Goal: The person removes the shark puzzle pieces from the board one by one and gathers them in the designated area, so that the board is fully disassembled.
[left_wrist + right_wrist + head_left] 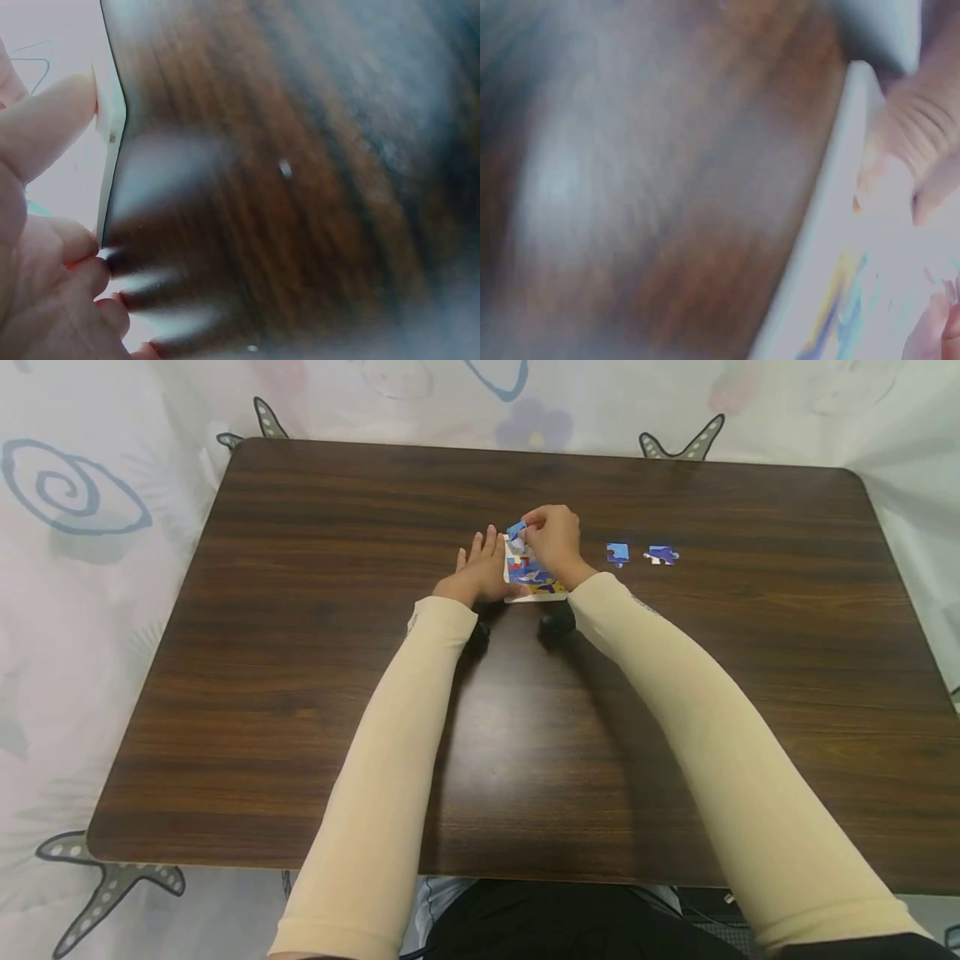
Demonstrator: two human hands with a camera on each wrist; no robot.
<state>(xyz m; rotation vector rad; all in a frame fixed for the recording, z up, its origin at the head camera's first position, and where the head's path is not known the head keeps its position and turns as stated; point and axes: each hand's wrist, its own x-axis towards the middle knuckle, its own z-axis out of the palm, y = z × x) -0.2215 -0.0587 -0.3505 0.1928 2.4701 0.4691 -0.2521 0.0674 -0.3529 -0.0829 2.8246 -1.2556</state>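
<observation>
A small jigsaw puzzle board (pixel 536 597) with a white rim and a colourful picture lies on the table. My left hand (pixel 476 572) rests at its left side with fingers spread and fairly straight. In the left wrist view the left thumb (pixel 56 116) lies over the board's pale edge (pixel 112 139). Above the board's upper left part, my right hand (pixel 555 539) pinches a blue jigsaw piece (pixel 516 529). The right wrist view shows the board's white rim (pixel 810 217) and a few fingertips (pixel 928 326), washed out by glare. The right hand hides some of the picture.
Two loose jigsaw pieces lie right of the board: a blue one (pixel 617 553) and a purple-and-white one (pixel 662 555). The dark wooden table (pixel 300 693) extends on all sides. A patterned white cloth (pixel 90 610) hangs behind and beside it.
</observation>
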